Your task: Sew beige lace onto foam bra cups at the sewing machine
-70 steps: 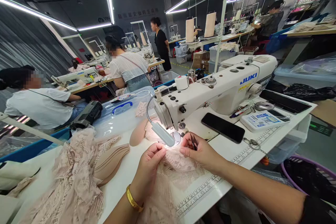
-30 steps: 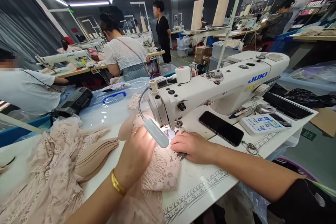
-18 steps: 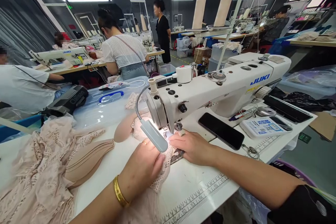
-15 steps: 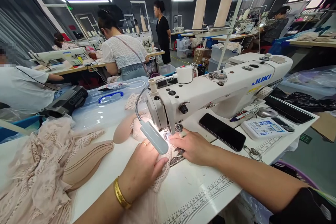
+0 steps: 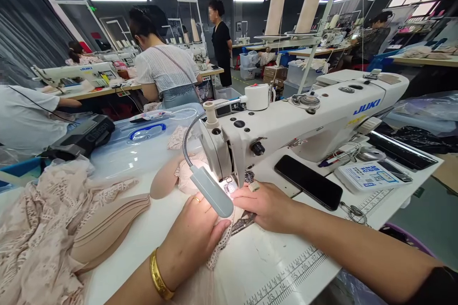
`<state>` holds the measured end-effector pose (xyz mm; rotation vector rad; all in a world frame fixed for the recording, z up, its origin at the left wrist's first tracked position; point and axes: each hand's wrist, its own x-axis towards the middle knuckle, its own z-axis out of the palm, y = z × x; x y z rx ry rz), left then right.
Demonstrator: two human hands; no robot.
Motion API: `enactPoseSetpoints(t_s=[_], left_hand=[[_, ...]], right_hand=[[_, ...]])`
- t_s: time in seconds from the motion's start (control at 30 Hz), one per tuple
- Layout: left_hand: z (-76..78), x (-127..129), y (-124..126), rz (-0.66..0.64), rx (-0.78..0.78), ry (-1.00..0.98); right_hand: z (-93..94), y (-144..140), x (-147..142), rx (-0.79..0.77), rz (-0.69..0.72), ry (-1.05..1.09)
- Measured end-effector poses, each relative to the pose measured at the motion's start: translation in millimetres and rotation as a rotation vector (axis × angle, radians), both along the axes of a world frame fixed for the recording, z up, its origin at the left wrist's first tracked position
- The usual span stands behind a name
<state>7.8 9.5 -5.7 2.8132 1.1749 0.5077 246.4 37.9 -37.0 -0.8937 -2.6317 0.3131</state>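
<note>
Under the needle end of a white sewing machine lies pale pink lace fabric. My left hand, with a gold bangle and ring, grips the lace, its thumb over the edge; the lamp head hides some fingertips. My right hand is beside the presser foot, fingers bent together and holding down the lace's right side. A grey clip-like lamp on a bendy neck lights the spot. A beige bra cup and a lace-covered cup lie just behind my left hand.
Stacked beige cups and a heap of lace garments cover the table's left side. A black phone and a white-blue box lie right of the machine. Behind stands a clear plastic bin. Several people are farther back.
The view has shifted slightly, so the machine sits a little farther right. Both hands stay on the lace by the needle, with only slight movement.
</note>
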Motion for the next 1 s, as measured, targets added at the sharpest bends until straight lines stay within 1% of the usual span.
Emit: enactPoseSetpoints(t_s=[0.17, 0.4, 0.7, 1.0], left_hand=[[-0.9, -2.6, 1.5, 0.000, 0.011, -0.037], [0.9, -3.1, 6.6, -0.023, 0.026, -0.014], [1.9, -2.9, 9.7, -0.029, -0.002, -0.019], [2.0, -2.9, 9.9, -0.032, 0.052, -0.003]], right_hand=[[1.4, 1.2, -0.3, -0.043, -0.085, -0.040], [3.7, 1.7, -1.7, -0.085, -0.108, -0.051], [4.6, 2.9, -3.0, -0.115, -0.141, -0.048], [5.6, 3.5, -3.4, -0.128, -0.154, -0.073]])
